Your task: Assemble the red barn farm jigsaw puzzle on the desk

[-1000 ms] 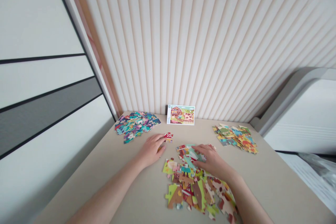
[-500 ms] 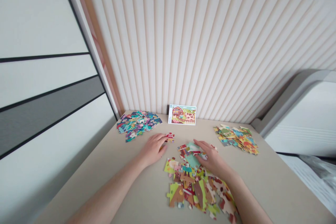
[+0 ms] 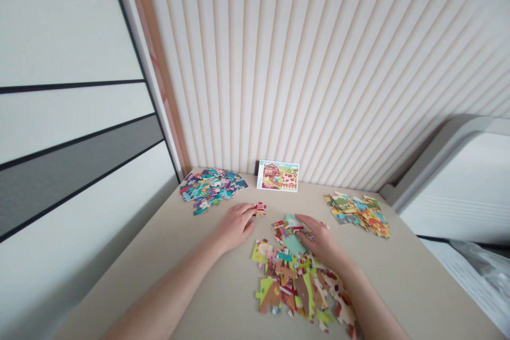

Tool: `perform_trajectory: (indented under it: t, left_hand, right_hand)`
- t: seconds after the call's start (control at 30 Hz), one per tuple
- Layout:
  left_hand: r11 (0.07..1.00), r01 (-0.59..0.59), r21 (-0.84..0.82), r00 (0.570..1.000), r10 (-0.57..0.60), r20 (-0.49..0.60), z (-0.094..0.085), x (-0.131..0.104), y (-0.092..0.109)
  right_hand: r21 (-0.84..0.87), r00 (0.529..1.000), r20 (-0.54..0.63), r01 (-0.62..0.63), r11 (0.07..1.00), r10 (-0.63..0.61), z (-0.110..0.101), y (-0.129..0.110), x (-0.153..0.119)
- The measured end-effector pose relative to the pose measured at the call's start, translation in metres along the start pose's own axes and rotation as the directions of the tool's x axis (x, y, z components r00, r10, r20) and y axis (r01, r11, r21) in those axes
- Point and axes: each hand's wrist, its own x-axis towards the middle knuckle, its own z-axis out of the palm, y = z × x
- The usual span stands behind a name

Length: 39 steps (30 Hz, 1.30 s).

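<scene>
On the table, my left hand (image 3: 238,224) rests with thumb and fingers apart. Its fingertips touch the left side of a red jigsaw piece (image 3: 260,206) with a white barn-window pattern, which lies flat and is partly covered. My right hand (image 3: 322,238) is spread over the upper end of a loose pile of farm jigsaw pieces (image 3: 286,271). Under its fingers lie pale green puzzle pieces (image 3: 294,245), and a small piece partly shows beyond the fingertips. The pile, in green, brown, red and cow-spotted white, reaches toward me beneath my right forearm, which hides some of it.
A picture card (image 3: 278,176) of a barn and cow leans against the ribbed wall (image 3: 255,64). A heap of purple and teal puzzle pieces (image 3: 214,189) lies at the back left. Yellow and orange pieces (image 3: 360,214) are heaped at the right. Clear plastic (image 3: 478,263) lies beyond the right edge.
The camera view has shifted slightly. Both hands stay in nearly the same places, and the pieces show no clear movement.
</scene>
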Motion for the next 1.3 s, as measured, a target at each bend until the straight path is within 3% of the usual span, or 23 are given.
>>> perform_trajectory:
  t: [0.3, 0.73, 0.87, 1.03, 1.3]
  left_hand:
    - [0.999, 0.045, 0.013, 0.999, -0.045, 0.021, 0.0, 0.001, 0.001]
    - [1.0, 0.013, 0.01, 1.0, -0.013, 0.014, -0.003, 0.002, 0.003]
    - [1.0, 0.011, 0.006, 1.0, -0.011, 0.012, -0.004, 0.002, 0.004]
    - [1.0, -0.008, 0.005, 1.0, 0.008, 0.02, -0.007, 0.004, 0.003]
    - [0.998, -0.055, 0.028, 0.997, 0.054, 0.052, -0.013, 0.005, 0.009]
  right_hand:
    - [0.038, 1.0, 0.016, -0.015, 0.999, 0.014, 0.005, 0.001, 0.0]
    - [0.107, 0.998, -0.025, -0.048, 0.993, 0.051, 0.009, -0.003, 0.005]
    - [0.136, 0.997, -0.034, -0.065, 0.989, 0.071, 0.012, -0.008, 0.028]
    - [0.129, 0.999, -0.009, 0.035, 0.991, -0.034, 0.019, -0.013, 0.075]
    - [0.13, 0.997, 0.057, 0.051, 0.99, -0.059, 0.056, -0.011, 0.136]
